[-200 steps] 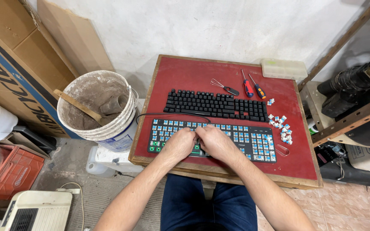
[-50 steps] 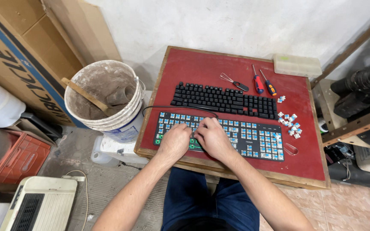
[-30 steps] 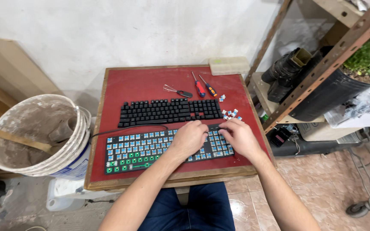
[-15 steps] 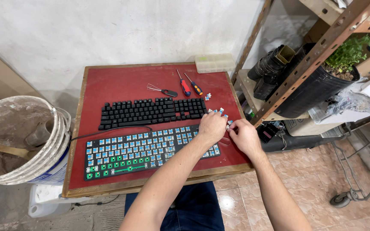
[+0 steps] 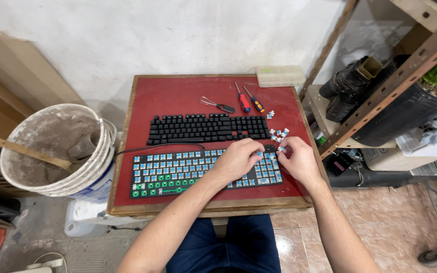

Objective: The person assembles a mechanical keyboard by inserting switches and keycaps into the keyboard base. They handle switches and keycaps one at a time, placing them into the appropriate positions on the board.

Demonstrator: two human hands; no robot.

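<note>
Two keyboards lie on my red worktop (image 5: pixel 178 96). Over the bare keyboard (image 5: pixel 188 169), nearest me, my left hand (image 5: pixel 238 159) rests with fingers curled; just right, my right hand (image 5: pixel 297 162) pinches a small blue switch (image 5: pixel 281 149).

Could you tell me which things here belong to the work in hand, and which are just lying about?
In use:
left hand
right hand
bare keyboard with blue switches
loose switches

Lying about:
black keyboard
two screwdrivers
wire puller
pale box
bucket
boots
</note>
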